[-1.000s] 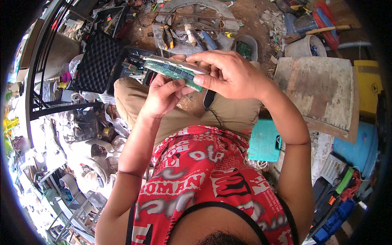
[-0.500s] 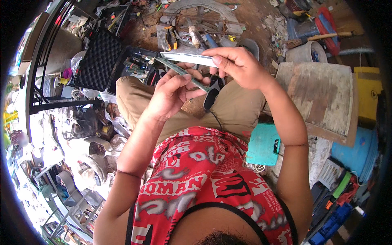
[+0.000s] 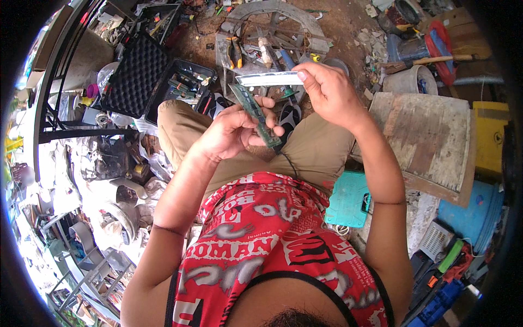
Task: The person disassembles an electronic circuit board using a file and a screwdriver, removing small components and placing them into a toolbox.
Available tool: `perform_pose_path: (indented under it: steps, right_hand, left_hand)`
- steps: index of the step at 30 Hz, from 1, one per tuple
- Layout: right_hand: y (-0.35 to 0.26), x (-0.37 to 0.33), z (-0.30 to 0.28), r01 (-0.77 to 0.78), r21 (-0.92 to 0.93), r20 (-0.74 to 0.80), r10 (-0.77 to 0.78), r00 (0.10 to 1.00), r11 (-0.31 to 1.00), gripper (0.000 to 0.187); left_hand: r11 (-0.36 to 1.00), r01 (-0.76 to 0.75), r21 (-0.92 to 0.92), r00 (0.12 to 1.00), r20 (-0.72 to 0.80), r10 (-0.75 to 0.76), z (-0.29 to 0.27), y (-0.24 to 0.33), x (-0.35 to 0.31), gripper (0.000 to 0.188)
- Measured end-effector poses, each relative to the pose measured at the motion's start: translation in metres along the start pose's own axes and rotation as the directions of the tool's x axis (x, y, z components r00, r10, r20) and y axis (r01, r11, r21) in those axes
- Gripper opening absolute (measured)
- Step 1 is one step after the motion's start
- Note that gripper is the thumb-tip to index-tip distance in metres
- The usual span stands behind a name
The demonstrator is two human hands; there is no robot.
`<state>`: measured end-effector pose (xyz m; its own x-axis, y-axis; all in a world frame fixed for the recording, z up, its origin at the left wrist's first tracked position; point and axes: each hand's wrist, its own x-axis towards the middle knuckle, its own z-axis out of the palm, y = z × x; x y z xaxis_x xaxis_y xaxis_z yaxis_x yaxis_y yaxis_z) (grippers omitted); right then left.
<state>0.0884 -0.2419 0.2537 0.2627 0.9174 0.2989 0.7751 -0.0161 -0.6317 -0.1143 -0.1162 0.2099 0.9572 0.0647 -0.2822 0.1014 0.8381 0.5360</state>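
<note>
My left hand (image 3: 226, 129) grips a long narrow green circuit board (image 3: 250, 105), dark chips along its face, between thumb and fingers. The board slants from its upper left end down toward my lap. In my right hand (image 3: 333, 97) is a flat, silvery-white strip (image 3: 268, 79), pinched by its right end between thumb and fingers. It lies almost level, just above the board. The strip's left end comes close to the board's top end; whether they touch I cannot tell. Both hands are raised over my bent legs.
An open black case (image 3: 190, 73) with foam in its lid holds small parts beyond my left knee. Orange-handled pliers (image 3: 234, 53) lie on a grey slab ahead. To the right are a worn wooden board (image 3: 422, 136), a teal case (image 3: 348, 200) and a blue bucket (image 3: 473, 210).
The strip has shifted right and lifted off the board. My left hand has turned the board steeper, showing more of its chip face.
</note>
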Motion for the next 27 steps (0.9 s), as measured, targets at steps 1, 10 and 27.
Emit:
perform_pose_path:
  steps: [1, 10, 27]
  right_hand:
    - [-0.002, 0.003, -0.003, 0.003, -0.011, -0.001, -0.003, 1.0, 1.0, 0.018]
    - [-0.005, 0.011, -0.022, -0.085, -0.013, 0.068, 0.085, 0.994, 0.996, 0.022]
    - [-0.022, -0.066, 0.069, -0.241, 0.851, 0.171, 0.188, 0.967, 0.466, 0.032]
  left_hand:
    - [1.0, 0.019, 0.002, 1.0, 0.02, -0.019, -0.004, 0.001, -0.001, 0.054]
    - [0.997, 0.057, 0.045, 0.937, 0.343, -0.069, -0.039, 0.008, -0.002, 0.053]
    - [0.699, -0.291, 0.654, 0.775, -0.267, 0.572, -0.024, -0.023, 0.012, 0.049]
